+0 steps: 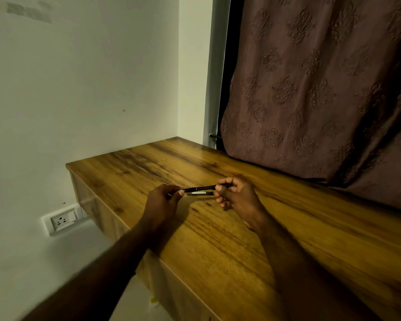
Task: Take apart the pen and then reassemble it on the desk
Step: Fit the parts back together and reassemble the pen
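slim black pen (200,188), grained desk (218,239)

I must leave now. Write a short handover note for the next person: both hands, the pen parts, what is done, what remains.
Left hand: closed on one end of the dark pen.
Right hand: closed on the other end; pen held level above the desk.
A small dark part lies on the desk just under the pen; too small to identify.
Done: apparently one part already removed.
Left: cannot tell whether disassembly or reassembly is underway; finish until the pen is whole on the desk.
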The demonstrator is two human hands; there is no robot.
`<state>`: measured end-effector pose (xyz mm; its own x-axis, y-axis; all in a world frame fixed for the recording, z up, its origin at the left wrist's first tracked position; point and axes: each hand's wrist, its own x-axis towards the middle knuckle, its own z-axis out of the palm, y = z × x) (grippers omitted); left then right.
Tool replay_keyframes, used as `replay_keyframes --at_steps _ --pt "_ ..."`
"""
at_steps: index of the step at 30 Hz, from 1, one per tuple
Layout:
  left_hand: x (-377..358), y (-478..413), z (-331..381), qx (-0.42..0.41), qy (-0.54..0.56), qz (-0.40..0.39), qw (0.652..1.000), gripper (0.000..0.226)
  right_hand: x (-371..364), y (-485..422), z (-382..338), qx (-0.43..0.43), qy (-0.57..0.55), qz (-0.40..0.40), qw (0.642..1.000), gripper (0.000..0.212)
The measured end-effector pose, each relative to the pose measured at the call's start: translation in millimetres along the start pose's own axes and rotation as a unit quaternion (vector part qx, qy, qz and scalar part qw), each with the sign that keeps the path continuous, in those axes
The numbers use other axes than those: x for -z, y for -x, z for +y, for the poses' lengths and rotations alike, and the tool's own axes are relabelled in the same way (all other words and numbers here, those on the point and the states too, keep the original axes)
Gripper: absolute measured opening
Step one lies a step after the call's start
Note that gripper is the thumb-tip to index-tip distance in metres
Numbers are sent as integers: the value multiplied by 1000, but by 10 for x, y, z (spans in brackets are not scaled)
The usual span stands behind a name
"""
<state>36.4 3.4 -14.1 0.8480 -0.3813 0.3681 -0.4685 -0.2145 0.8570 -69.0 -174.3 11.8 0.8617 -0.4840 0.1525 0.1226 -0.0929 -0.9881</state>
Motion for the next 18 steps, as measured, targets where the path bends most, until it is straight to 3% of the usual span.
replay_keyframes --at_steps 4,8,15,18 --pt "148 -68 -116 -79 -125 -71 987 29 31 -23 94 13 115 -33 993 14" --pt "91 -112 -178 -100 -216 -99 966 29 73 -115 192 66 327 11 943 18" --pt "21 -187 -197 -60 -276 -79 956 17 79 -177 291 50 393 32 918 22" --pt "-5 -189 -183 -88 -311 -70 944 20 53 -191 295 44 416 53 907 21"
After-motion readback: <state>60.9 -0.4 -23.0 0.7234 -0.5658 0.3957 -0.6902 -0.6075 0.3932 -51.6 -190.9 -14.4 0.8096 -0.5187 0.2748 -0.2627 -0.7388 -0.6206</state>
